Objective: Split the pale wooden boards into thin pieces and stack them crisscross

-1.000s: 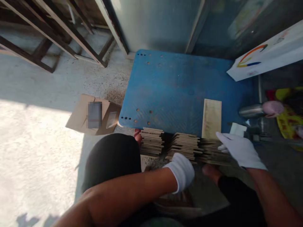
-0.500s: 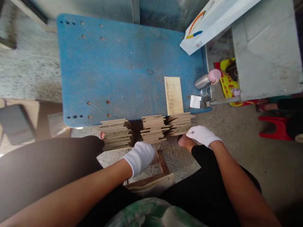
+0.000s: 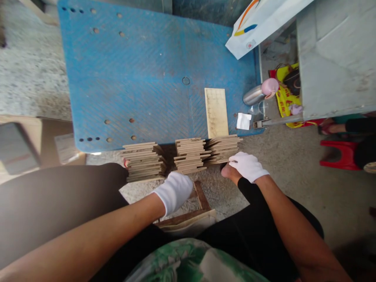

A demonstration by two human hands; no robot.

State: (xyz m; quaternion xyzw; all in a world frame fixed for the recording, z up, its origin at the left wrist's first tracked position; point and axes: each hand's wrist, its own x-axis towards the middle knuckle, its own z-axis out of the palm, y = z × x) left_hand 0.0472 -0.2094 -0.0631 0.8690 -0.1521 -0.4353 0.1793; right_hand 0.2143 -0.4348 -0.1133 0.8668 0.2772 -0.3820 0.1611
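My left hand (image 3: 175,192), in a white glove, is closed just below the near edge of the middle stack of thin wooden boards (image 3: 190,155). Its fingers curl under, out of sight. My right hand (image 3: 247,166), gloved too, has its fingers together at the near right corner of the right stack of boards (image 3: 223,149). What either hand grips, if anything, I cannot make out. To the left is a third stack of boards (image 3: 144,161). A single pale board (image 3: 216,112) lies flat on the blue table (image 3: 141,78), behind the right stack.
On the table's right side are a steel flask with a pink lid (image 3: 255,95), a clear cup (image 3: 260,107), a white paper piece (image 3: 243,121) and a white bag (image 3: 258,31). A wooden stool (image 3: 202,196) stands below the hands. A red stool (image 3: 337,154) is at right, near another person's foot.
The camera has tilted slightly, so the table and stacks sit a little higher in view. My right hand has shifted slightly left and up; my left hand stays by the middle stack.
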